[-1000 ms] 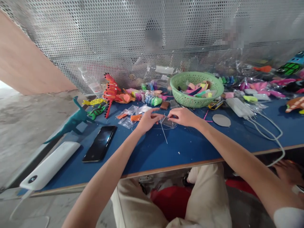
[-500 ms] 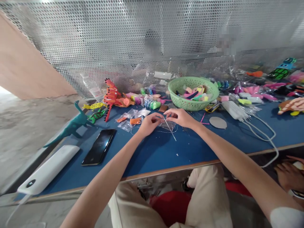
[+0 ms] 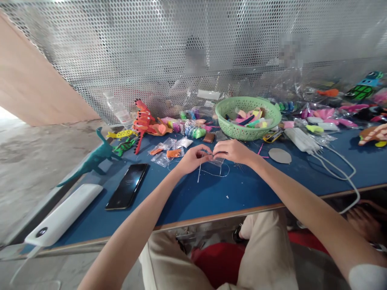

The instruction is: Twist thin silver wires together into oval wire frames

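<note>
The label on the bottle (image 3: 119, 110) is too small to read. Above a blue worktop (image 3: 193, 205), before a perforated panel (image 3: 151, 48), the left hand (image 3: 191, 159) has its fingers closed on a thin white strip (image 3: 198, 173) hanging below them; whether the right hand (image 3: 232, 152), just beside, grips anything I cannot tell.

A black phone (image 3: 127, 186) lies beside a white power bank (image 3: 65, 213).

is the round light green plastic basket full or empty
Partly filled: the basket holds a heap of pink, yellow and dark blue pieces, but bare inner wall shows at its left side.
</note>
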The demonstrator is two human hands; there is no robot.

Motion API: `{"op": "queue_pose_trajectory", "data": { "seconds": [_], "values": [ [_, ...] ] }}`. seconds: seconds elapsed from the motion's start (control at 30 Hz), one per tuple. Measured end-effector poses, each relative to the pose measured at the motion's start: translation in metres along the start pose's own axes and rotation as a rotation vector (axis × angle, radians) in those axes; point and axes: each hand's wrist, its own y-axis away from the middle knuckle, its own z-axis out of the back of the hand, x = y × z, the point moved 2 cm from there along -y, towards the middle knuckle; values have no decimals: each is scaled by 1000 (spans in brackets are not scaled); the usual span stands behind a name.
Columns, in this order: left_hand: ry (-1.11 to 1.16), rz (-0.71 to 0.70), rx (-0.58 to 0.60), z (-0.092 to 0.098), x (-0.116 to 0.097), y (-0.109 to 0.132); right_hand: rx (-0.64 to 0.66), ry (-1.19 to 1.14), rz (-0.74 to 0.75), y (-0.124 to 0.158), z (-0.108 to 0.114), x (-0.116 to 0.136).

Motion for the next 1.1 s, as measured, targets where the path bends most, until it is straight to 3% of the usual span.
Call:
{"op": "queue_pose_trajectory", "data": {
  "seconds": [0.3, 0.73, 1.1],
  "values": [
    [2, -12, 11, -3, -3, 4, 2, 6, -2, 0, -1, -2],
    [-43, -139, 47, 5, -2, 4, -1, -41, -17, 1, -1, -1],
    [19, -73, 47, 6, 3, 5, -46, 40, 36, 3, -6, -6]
  ]
}}
